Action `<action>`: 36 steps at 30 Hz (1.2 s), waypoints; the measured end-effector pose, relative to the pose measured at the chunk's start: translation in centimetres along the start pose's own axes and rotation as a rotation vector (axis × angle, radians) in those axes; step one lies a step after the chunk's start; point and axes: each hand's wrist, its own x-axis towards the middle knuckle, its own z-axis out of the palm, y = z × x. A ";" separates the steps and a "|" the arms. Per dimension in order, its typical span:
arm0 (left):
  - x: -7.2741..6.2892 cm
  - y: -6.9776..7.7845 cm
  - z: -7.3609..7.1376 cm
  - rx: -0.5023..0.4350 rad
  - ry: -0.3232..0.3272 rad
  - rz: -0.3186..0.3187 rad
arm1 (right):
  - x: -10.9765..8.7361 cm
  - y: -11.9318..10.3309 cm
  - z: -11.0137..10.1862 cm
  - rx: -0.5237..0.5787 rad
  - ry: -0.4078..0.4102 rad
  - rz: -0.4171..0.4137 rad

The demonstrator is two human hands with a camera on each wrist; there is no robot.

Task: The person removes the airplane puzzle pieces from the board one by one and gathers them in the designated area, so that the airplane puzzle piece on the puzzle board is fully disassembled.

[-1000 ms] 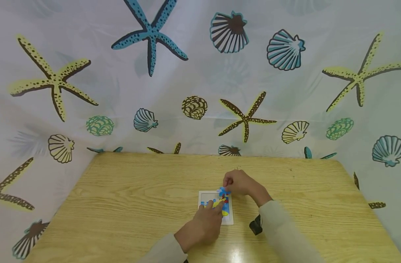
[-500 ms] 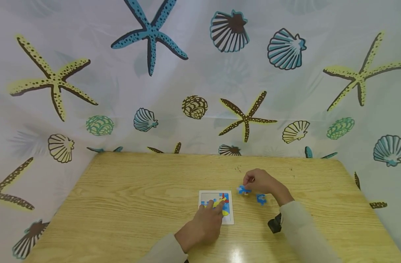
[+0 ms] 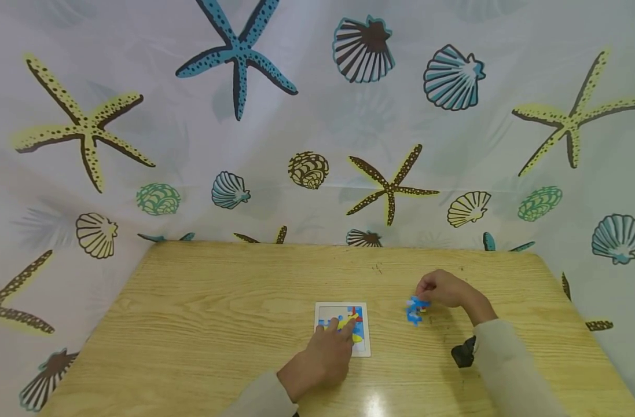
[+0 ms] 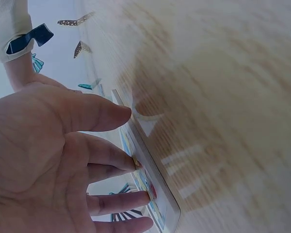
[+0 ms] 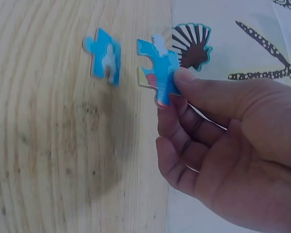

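A white-framed jigsaw puzzle point(image 3: 368, 336) lies on the wooden table, with several blue, yellow and red pieces fitted in it. My left hand point(image 3: 327, 353) rests on it, its fairly straight fingertips on the pieces; in the left wrist view the fingers point(image 4: 121, 201) touch the puzzle and the thumb stays off to the side. To the right, my right hand point(image 3: 444, 288) pinches a blue jigsaw piece point(image 5: 160, 68) with a red and yellow corner between thumb and fingers, above the table. Another blue and white jigsaw piece point(image 5: 105, 56) lies on the table beside it.
The wooden table point(image 3: 218, 301) runs back to a pale curtain point(image 3: 275, 145) printed with starfish and shells. A black wrist camera point(image 3: 464, 352) sits by the right sleeve.
My right hand has moved right, carrying the pinched jigsaw piece away from the puzzle's top right corner to over the loose piece. The left hand has stayed in place.
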 end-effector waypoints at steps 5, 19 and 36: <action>0.1 0.0 0.1 -0.003 0.006 -0.001 | -0.8 1.1 -0.6 0.000 -0.019 0.014; 0.2 0.0 0.4 -0.018 0.005 0.003 | -1.7 2.9 -0.5 0.041 -0.047 0.113; 0.1 -0.2 0.4 -0.034 0.001 0.007 | -1.4 2.9 0.5 0.022 -0.015 0.153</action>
